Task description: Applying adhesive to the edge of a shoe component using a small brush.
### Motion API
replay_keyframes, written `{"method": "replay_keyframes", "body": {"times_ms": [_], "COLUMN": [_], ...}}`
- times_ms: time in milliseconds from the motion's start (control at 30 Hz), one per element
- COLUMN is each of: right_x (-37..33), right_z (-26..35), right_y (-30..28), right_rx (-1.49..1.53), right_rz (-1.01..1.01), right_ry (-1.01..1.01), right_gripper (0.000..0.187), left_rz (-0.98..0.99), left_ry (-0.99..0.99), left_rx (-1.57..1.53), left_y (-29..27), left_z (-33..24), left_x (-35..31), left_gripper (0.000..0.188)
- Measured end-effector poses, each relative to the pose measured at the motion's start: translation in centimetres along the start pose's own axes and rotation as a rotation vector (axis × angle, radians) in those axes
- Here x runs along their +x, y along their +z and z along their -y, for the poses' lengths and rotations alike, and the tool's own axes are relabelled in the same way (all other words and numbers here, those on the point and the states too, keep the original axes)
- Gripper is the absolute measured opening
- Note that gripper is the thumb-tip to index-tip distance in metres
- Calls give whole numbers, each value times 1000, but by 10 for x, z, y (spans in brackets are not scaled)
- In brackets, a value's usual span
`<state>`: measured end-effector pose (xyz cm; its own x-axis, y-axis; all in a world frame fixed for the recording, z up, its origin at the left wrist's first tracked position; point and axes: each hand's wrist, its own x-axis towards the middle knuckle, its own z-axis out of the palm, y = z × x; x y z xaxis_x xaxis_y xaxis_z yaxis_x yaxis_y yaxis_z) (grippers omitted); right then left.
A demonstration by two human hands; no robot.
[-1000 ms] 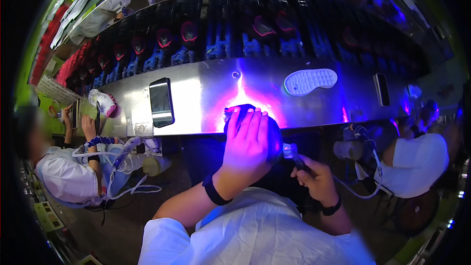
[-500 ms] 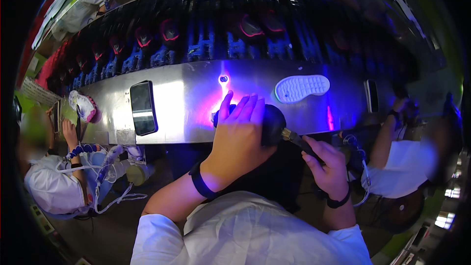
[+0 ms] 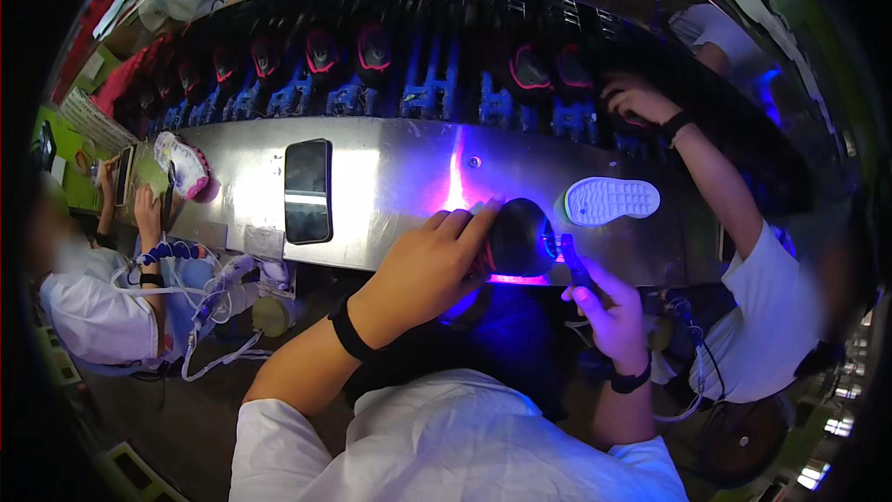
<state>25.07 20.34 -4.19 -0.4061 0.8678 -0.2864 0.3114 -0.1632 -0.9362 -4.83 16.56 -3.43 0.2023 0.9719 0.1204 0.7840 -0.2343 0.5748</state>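
Note:
My left hand point(image 3: 423, 256) is wrapped round a dark, rounded shoe upper point(image 3: 520, 240) with a pink-lit lower edge, tilted over the bench's near edge. In my right hand point(image 3: 613, 316) is a brush point(image 3: 574, 265) with a dark handle, its bristles against the upper's right side. Blue-violet light falls on the brush and that hand. Just beyond, to the right, a white shoe sole point(image 3: 611, 201) lies with its gridded face up.
A black phone point(image 3: 308, 191) lies on the metal bench point(image 3: 409, 153), left of my hands. Behind runs a conveyor rack point(image 3: 432, 84) carrying several dark shoe uppers point(image 3: 321, 51). At right, a co-worker's arm point(image 3: 706, 163) reaches over the bench; another co-worker point(image 3: 107, 316) sits at left.
The view has shifted. My left hand has moved off the top of the upper to its left side, and the upper now shows more. A co-worker's arm at right has reached to the rack.

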Motion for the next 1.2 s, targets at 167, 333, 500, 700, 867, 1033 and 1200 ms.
{"method": "replay_keyframes", "body": {"times_ms": [167,333,500,700,867,1033,1200], "right_x": [-13,-39,-65,-63,-52,-67,-41], "right_z": [45,73,69,56,39,12,11], "right_y": [-28,-35,-50,-65,-70,-79,-85], "right_rx": [-153,-101,-116,-194,-268,-186,-166], "right_rz": [69,152,145,118,80,194,127], "right_ry": [-328,-323,-261,-380,-371,-178,-212], "right_gripper": [46,43,40,39,38,43,41], "left_rz": [150,62,290,304,338,292,241], "left_ry": [-143,41,-108,-207,-422,-439,-588], "left_rx": [-259,-465,-934,-1103,-1408,-1206,-1278], "left_y": [-7,-9,-24,-5,18,18,13], "left_z": [-43,-71,-104,-108,-102,-99,-112], "left_x": [-23,-43,-45,-35,-21,0,9], "left_gripper": [95,94,69,61,55,46,46]}}
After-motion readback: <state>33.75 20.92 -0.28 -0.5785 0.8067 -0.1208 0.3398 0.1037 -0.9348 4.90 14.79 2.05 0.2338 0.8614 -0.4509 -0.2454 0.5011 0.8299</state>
